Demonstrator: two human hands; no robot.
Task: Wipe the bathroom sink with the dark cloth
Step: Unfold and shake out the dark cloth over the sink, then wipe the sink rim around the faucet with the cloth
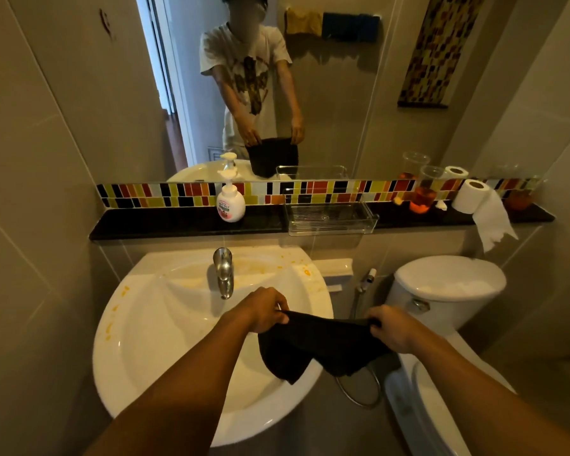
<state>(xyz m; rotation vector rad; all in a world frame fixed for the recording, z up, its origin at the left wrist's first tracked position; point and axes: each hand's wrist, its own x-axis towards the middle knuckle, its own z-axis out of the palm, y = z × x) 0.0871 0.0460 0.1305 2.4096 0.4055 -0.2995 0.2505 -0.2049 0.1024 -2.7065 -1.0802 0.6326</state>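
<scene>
A white round sink (139, 340) fills the lower left, with orange smears along its left rim and back edge. A chrome tap (223, 271) stands at its back. The dark cloth (320, 347) hangs stretched between both hands, over the sink's right rim. My left hand (267, 309) pinches the cloth's left top corner, above the basin. My right hand (390, 327) grips the right top corner, just past the sink's edge. The cloth's lower part droops in folds and is clear of the basin.
A black ledge (178, 223) behind the sink carries a soap pump bottle (230, 200), a clear plastic tray (331, 218), a glass with orange liquid (423, 192) and a toilet roll (473, 195). A toilet (448, 287) stands right, a spray hose (364, 284) between. A mirror is above.
</scene>
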